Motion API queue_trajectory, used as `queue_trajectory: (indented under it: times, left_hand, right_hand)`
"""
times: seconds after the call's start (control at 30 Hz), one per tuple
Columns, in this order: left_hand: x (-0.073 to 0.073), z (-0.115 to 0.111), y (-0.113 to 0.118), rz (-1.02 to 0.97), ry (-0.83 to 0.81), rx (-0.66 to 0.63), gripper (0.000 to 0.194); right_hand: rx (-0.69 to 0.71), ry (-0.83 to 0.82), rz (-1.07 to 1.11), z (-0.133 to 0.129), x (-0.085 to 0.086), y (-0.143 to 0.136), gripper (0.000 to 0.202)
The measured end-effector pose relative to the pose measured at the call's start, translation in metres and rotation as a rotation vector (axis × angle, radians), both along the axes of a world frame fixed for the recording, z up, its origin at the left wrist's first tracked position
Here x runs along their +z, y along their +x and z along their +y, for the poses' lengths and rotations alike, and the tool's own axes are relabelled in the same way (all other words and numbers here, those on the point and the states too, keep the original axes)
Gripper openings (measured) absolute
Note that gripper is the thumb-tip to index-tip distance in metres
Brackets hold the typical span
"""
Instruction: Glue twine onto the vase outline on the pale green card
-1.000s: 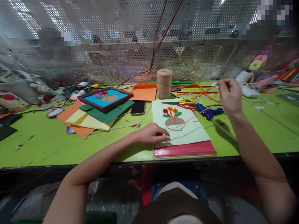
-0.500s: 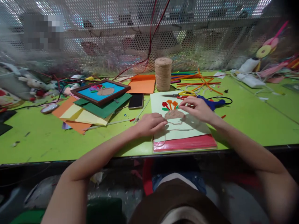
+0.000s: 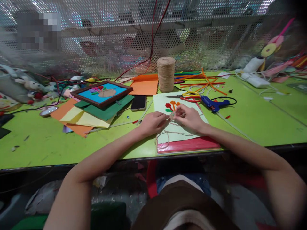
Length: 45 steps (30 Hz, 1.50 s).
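Observation:
A pale green sheet lies on a red pad near the table edge. Red and orange flowers with a green leaf stand on it above a brown twine piece, mostly covered by my hands. My left hand rests at the sheet's left side, its fingertips closed at the twine piece. Just right of them, my right hand pinches at the same piece; what lies between its fingertips is too small to make out. Loose twine loops below my hands.
Scissors and a blue glue gun lie behind and right of the sheet. A twine spool, a phone and orange pipe cleaners sit further back. At left, a framed picture rests on coloured papers.
My right hand has moved left and down from beside the flowers to the twine piece, close to my left hand. The glue gun is now less hidden. The view has shifted slightly.

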<state>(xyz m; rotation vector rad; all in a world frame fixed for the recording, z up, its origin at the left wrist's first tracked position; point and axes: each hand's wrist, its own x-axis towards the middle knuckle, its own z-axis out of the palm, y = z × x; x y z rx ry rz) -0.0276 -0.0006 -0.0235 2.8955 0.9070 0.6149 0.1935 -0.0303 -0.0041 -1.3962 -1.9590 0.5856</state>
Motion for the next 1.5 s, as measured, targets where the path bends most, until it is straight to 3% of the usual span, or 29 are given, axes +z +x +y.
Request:
queue_trajectory:
  times: [0.33, 1.03, 1.27, 1.5]
  left_hand:
    - [-0.003, 0.003, 0.0, -0.009, 0.037, -0.069, 0.028]
    - [-0.002, 0.0, 0.002, 0.072, 0.073, -0.082, 0.03]
    - [0.003, 0.0, 0.018, 0.15, 0.155, -0.1, 0.025]
    - [0.0, 0.004, 0.019, 0.184, 0.262, -0.137, 0.026]
  right_hand:
    - [-0.08, 0.015, -0.093, 0.003, -0.003, -0.002, 0.028]
    - [-0.011, 0.013, -0.145, 0.004, -0.006, -0.001, 0.025]
    - [0.045, 0.001, -0.288, 0.015, 0.012, 0.02, 0.019]
    - [0.07, -0.158, -0.445, 0.021, 0.023, 0.043, 0.021]
